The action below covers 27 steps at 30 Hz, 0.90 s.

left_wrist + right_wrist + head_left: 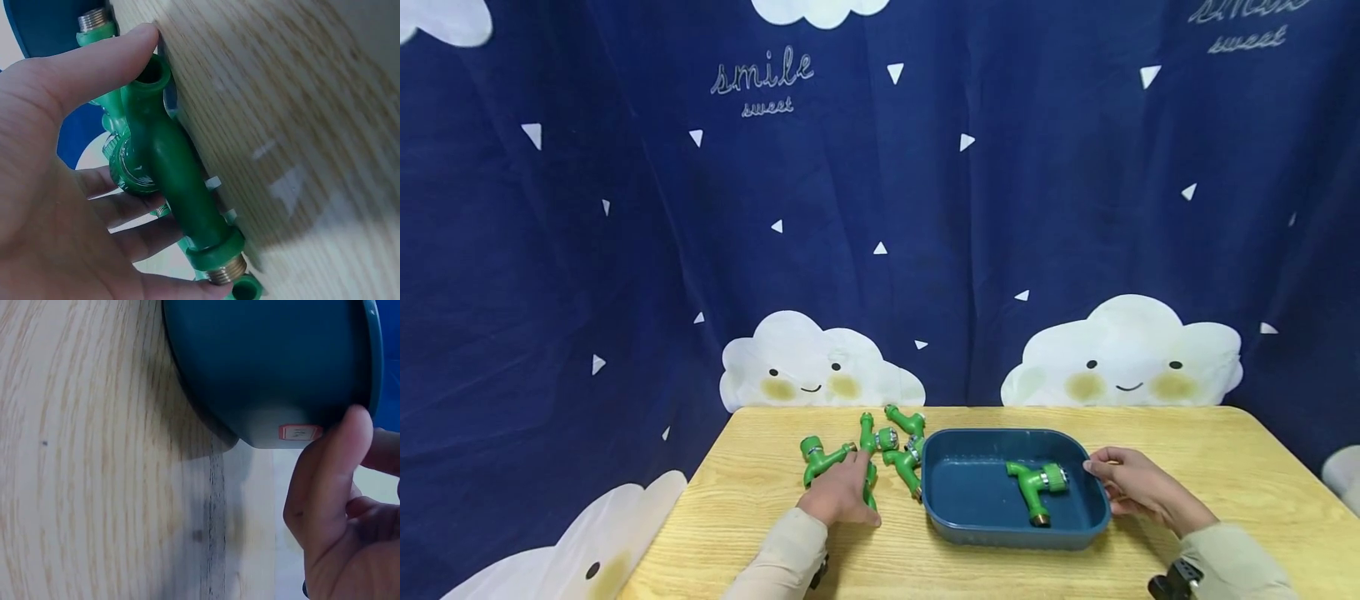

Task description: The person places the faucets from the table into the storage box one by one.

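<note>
My left hand (841,490) is over a green tap (181,169) on the table. In the left wrist view its thumb lies across the tap's spout, and its fingers curve behind the body towards the brass threaded end. At the basin's right end, my right hand (1142,487) pinches the rim of a dark blue basin (985,536), thumb at the edge. Inside the basin lies one green tap (1033,492) with a ribbed knob. Several more green taps (904,462) are grouped between my left hand and the basin's left side.
Beyond the left fingers lies another green tap (820,458). The light wooden table (700,533) ends at a dark blue curtain (850,183) printed with clouds. A small red-edged label (300,432) is stuck on the basin's outer wall.
</note>
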{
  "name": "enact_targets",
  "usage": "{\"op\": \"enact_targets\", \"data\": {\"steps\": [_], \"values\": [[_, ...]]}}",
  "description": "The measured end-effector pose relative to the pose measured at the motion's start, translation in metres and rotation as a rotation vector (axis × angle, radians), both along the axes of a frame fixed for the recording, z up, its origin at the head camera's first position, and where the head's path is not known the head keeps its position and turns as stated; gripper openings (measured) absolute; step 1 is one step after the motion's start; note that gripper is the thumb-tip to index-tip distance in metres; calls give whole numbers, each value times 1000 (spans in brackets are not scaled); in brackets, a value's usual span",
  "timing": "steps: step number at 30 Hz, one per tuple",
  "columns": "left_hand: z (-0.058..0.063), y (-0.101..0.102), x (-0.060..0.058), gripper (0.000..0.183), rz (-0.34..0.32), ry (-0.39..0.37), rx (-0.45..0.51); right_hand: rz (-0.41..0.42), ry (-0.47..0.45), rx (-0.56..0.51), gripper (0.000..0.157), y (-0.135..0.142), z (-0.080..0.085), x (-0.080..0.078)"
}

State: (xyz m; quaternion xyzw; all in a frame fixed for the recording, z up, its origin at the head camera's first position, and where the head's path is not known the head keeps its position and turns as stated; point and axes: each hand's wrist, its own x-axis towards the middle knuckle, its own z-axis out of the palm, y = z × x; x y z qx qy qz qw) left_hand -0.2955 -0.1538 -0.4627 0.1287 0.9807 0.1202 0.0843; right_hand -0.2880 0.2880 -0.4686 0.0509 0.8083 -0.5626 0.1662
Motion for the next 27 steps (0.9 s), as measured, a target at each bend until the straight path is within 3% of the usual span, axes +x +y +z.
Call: {"op": "enact_targets", "data": {"steps": [14, 27], "values": [[-2, -2, 0, 102, -11, 18, 33, -9, 3, 24, 26, -2, 2, -1], [-5, -4, 2, 97, -40, 34, -10, -22, -11, 23, 27, -3, 2, 1]]}}
